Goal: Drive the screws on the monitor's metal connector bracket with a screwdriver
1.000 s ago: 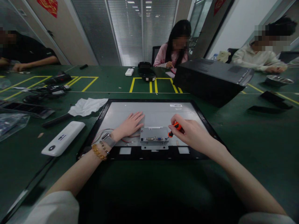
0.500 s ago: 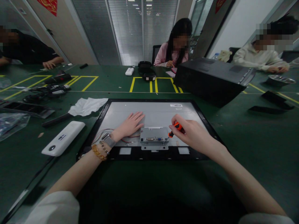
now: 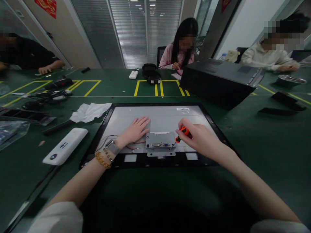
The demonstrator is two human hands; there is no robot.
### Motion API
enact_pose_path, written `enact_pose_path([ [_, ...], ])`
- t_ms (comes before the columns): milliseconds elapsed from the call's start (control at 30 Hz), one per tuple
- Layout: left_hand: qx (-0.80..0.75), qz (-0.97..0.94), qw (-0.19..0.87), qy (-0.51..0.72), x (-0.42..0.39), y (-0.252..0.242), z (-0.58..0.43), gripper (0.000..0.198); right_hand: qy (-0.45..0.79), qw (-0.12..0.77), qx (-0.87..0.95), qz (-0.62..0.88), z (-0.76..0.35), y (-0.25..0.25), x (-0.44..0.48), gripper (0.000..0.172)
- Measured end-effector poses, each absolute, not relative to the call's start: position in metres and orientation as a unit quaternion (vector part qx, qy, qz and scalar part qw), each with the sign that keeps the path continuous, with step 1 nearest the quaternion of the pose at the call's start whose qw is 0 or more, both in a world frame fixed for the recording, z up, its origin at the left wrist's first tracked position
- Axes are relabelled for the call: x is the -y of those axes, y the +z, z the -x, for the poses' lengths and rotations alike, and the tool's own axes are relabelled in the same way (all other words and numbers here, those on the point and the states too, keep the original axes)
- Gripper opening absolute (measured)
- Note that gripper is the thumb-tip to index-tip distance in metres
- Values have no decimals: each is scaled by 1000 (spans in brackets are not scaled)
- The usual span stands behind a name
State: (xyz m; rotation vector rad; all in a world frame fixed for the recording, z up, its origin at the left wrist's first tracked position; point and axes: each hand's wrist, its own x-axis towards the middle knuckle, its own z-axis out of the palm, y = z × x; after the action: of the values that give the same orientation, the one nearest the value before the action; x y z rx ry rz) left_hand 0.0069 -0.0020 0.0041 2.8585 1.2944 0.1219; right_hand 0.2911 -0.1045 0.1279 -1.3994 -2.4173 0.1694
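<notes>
A monitor panel (image 3: 170, 115) lies face down on the green table, its grey metal back up inside a black frame. Near its front edge sits a small metal board cover (image 3: 160, 141) with connector ports. My left hand (image 3: 134, 131) lies flat on the panel just left of the cover, fingers stretched out. My right hand (image 3: 198, 139) is closed round an orange-handled screwdriver (image 3: 181, 133), whose tip touches the cover's right edge. Red and white wires (image 3: 132, 144) run under my left wrist.
A white oblong device (image 3: 65, 146) and a crumpled white cloth (image 3: 90, 111) lie left of the panel. A large black case (image 3: 218, 82) stands behind it on the right. Cables and tools (image 3: 47, 95) clutter the far left. Three other people sit round the table.
Both hands hold the same pose on the panel. The view has drifted slightly, and the person at far left has moved a hand a little.
</notes>
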Motion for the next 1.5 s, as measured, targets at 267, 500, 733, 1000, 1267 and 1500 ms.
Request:
enact_pose_path([
  [267, -416, -908, 1, 41, 3, 5, -6, 56, 76, 176, 842, 504, -294, 125, 100, 15],
  [500, -417, -908, 11, 36, 4, 8, -8, 57, 94, 168, 840, 508, -297, 128, 100, 16],
  [733, -409, -912, 1, 45, 3, 5, -7, 55, 67, 149, 863, 478, -296, 133, 106, 19],
  [1000, -413, -910, 1, 38, 2, 4, -7, 55, 78, 160, 858, 481, -298, 131, 104, 22],
  [1267, -412, -910, 6, 39, 4, 8, -7, 55, 105, 156, 863, 469, -297, 138, 105, 24],
  [1500, -411, -910, 11, 51, 5, 7, -7, 54, 145, 171, 861, 456, -297, 139, 105, 7],
])
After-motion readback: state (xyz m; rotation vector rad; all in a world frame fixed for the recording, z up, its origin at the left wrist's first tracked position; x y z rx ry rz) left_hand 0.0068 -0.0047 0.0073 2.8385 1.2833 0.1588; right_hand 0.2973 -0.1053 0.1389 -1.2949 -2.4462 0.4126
